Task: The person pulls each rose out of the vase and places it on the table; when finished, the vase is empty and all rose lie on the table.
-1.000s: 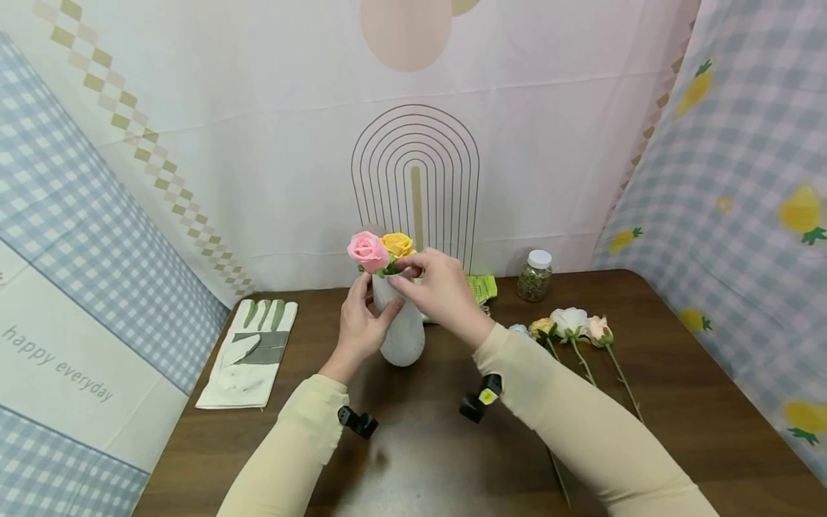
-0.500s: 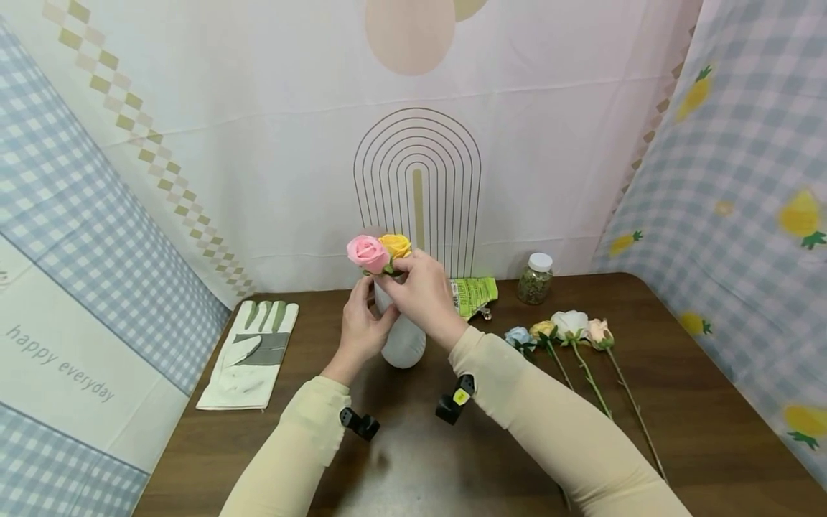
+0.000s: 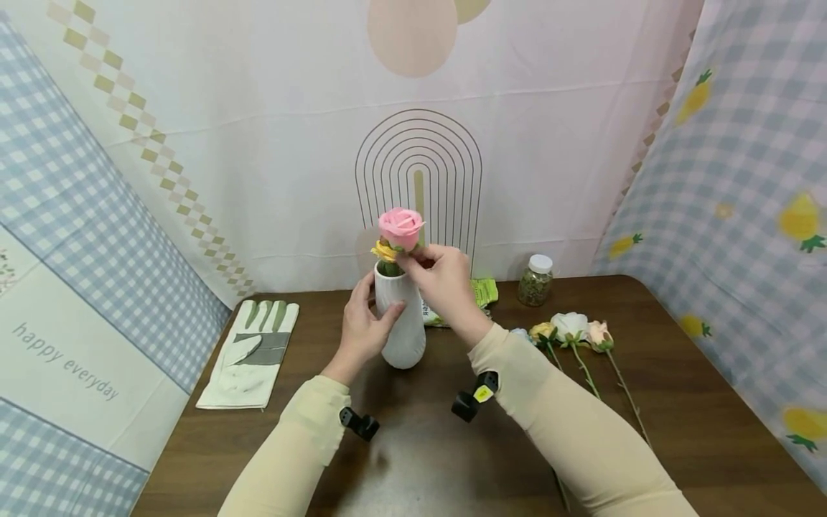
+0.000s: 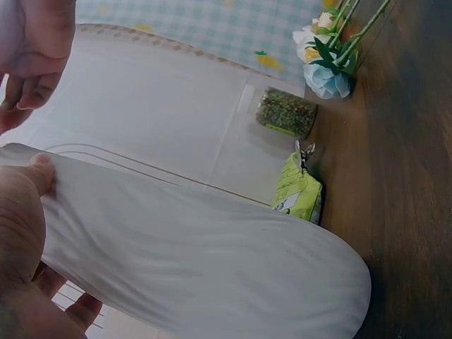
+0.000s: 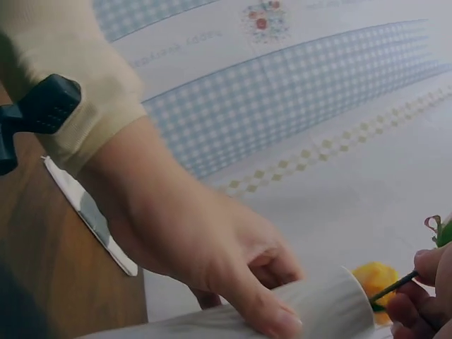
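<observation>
A white ribbed vase stands tilted on the table, its mouth toward the back left. My left hand grips it near the top, thumb in front; the left wrist view shows that hand round the narrow end. Just above the rim, my right hand pinches the stem of a pink rose. The pink bloom stands above a yellow rose, which sits at the vase mouth and is partly covered. Inside the vase, the lower stems are hidden.
Blue, yellow, white and peach roses lie on the right of the table. A jar of dried herbs and a green packet are at the back. A work glove lies at left.
The pink rose has moved up and to the right, from beside the yellow rose to above it. My right hand first shifted left, then back right with the stem. My left hand stayed on the vase.
</observation>
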The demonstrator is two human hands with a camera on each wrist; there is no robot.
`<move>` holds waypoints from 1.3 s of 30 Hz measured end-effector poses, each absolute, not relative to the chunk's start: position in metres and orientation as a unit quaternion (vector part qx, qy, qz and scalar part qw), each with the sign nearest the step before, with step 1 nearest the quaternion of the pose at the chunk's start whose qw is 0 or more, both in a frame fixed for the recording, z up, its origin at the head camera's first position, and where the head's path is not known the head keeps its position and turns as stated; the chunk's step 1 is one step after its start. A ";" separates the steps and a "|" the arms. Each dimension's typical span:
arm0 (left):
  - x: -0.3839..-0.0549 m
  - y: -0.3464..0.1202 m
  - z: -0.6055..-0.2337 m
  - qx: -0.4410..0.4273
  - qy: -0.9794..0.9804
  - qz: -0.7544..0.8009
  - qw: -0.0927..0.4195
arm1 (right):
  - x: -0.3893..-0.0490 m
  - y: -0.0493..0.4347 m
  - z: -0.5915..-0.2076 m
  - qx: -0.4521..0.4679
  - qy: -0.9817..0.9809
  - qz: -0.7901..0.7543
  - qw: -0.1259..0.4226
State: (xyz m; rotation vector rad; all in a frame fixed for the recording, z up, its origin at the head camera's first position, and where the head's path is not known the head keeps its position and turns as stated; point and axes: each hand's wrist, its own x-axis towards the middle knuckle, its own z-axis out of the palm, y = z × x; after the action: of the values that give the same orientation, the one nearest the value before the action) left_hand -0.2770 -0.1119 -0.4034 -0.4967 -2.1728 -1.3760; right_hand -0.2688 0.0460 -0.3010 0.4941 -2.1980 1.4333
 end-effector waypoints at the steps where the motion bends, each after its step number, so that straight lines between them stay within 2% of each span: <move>1: -0.277 -0.112 -0.403 -0.184 -0.801 -0.507 0.260 | -0.269 0.048 -0.300 0.178 -0.798 0.528 0.232; 15: -0.276 -0.112 -0.403 -0.180 -0.811 -0.496 0.253 | -0.276 0.070 -0.301 0.190 -0.670 0.695 0.179; 23: -0.276 -0.111 -0.404 -0.178 -0.807 -0.506 0.247 | -0.271 0.078 -0.304 0.145 -0.624 0.751 0.159; 39: -0.276 -0.112 -0.403 -0.177 -0.808 -0.504 0.248 | -0.270 0.115 -0.290 0.102 -0.498 0.834 0.217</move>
State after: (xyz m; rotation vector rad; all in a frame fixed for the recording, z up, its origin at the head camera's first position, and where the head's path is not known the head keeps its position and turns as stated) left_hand -0.2761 -0.1124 -0.4026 -0.4818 -2.2030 -1.3738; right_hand -0.2697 0.1151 -0.2904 0.2832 -1.3787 2.3090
